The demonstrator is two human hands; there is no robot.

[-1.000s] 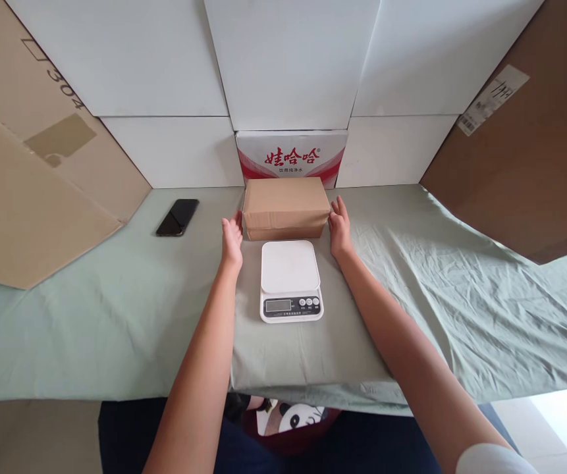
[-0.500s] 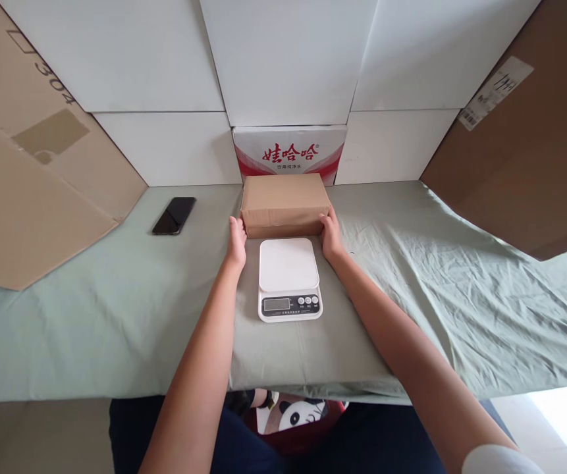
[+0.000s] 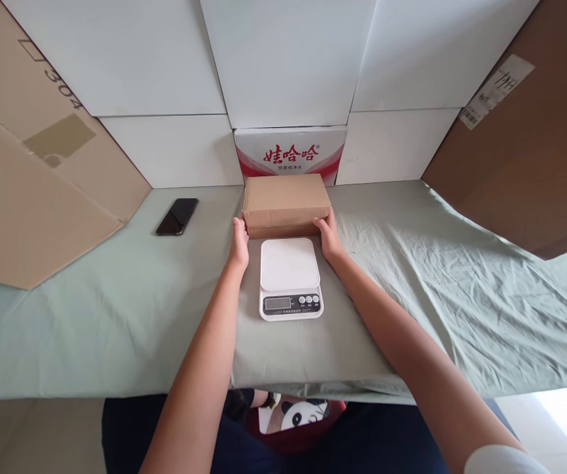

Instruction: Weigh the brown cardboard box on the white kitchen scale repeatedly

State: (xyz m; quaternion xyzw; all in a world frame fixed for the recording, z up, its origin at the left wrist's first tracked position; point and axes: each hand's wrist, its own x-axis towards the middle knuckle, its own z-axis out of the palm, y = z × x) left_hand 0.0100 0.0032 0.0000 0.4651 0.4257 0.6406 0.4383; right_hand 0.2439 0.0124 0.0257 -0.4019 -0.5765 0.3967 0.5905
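A small brown cardboard box [image 3: 287, 192] rests on the cloth, held from both ends between my hands. My left hand [image 3: 240, 242] presses against its left end, thumb pointing up and the other fingers partly hidden along the side. At the right end, my right hand [image 3: 329, 238] grips the near corner, its thumb on the front face and its fingers round the side. Directly in front of the box lies a white kitchen scale [image 3: 290, 264] between my wrists. No reading can be made out on its display [image 3: 278, 303].
A black phone [image 3: 177, 216] lies to the left on the green cloth [image 3: 115, 309]. Behind the brown box stands a white and red carton [image 3: 290, 151] against white panels. Large cardboard sheets [image 3: 520, 151] flank both sides. The cloth is wrinkled on the right.
My right thumb has slid slightly left across the front of the box. The whole view has shifted a little; the box and scale otherwise keep their places.
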